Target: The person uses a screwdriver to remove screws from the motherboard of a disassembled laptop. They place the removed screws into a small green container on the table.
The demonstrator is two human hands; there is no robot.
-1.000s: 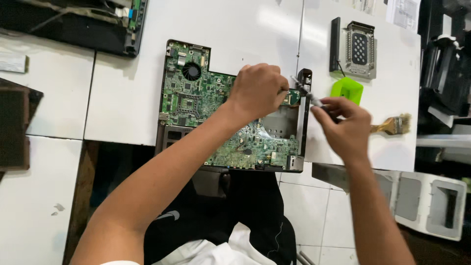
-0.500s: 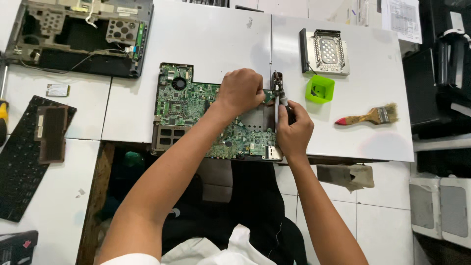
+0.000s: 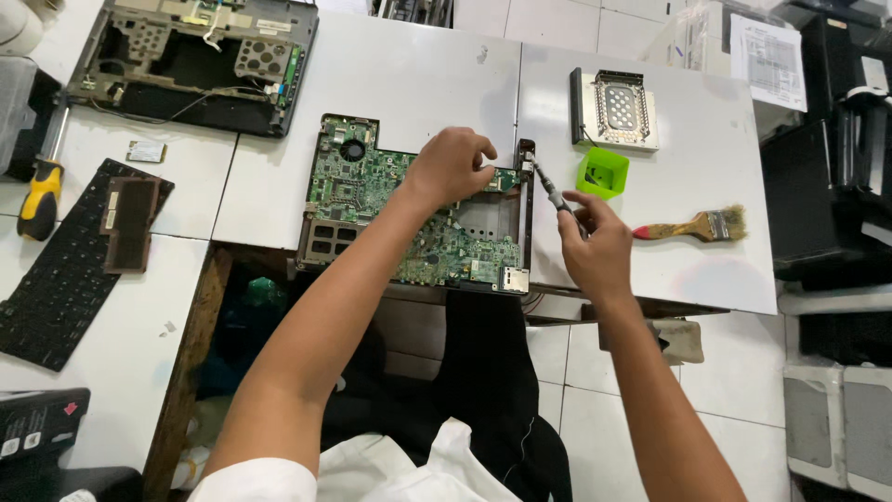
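Head view of a white tabletop (image 3: 409, 74) made of abutting panels. The left hand (image 3: 451, 167) lies palm down on the green laptop motherboard (image 3: 372, 200), fingers curled over its upper right part and pressing it; it encloses nothing. The right hand (image 3: 595, 246) is closed around the handle of a small screwdriver (image 3: 550, 193), whose tip meets the dark metal bracket (image 3: 527, 200) along the board's right edge. The motherboard sits at the centre of the table, its lower edge flush with the table's front edge, above a dark gap where the person's lap shows. Just right of the bracket stands a lime-green square cup (image 3: 602, 173); behind it lies a perforated silver drive caddy (image 3: 613, 109), and to the right a paintbrush (image 3: 692, 226) with a red and wooden handle. A white printed sheet (image 3: 767, 60) rests at the far right corner on stacked dark equipment. At upper left lies an emptied laptop base (image 3: 200, 60); at left, a black keyboard (image 3: 74, 265) with a brown rectangular part (image 3: 130, 223) upon it, a small pale card (image 3: 147, 151) and a yellow-handled screwdriver (image 3: 42, 186). Bare table remains between the base and the caddy, and below the paintbrush toward the right front edge.
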